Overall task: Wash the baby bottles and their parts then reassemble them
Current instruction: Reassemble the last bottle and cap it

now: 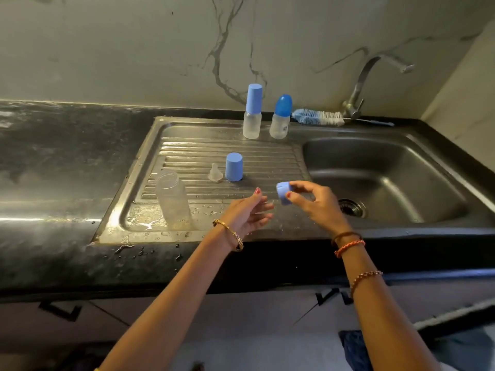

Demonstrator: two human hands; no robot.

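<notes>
My right hand [313, 200] pinches a light blue screw ring [283, 192] above the steel drainboard [187, 156], near the basin's left edge. My left hand [250, 214] hovers just left of it, fingers relaxed and holding nothing. An open clear bottle [172, 199] stands uncapped at the drainboard's front left. A clear teat [215, 173] and a light blue cap [233, 167] stand side by side in the middle. Two assembled bottles stand at the back: one with a tall light blue cap [252, 113], one with a dark blue domed cap [281, 117].
A blue and white bottle brush [318, 117] lies on the sink's back rim by the tap [356, 100]. The steel basin [383, 180] with its drain lies to the right. Wet black counter [59, 162] stretches to the left. A marble wall rises behind.
</notes>
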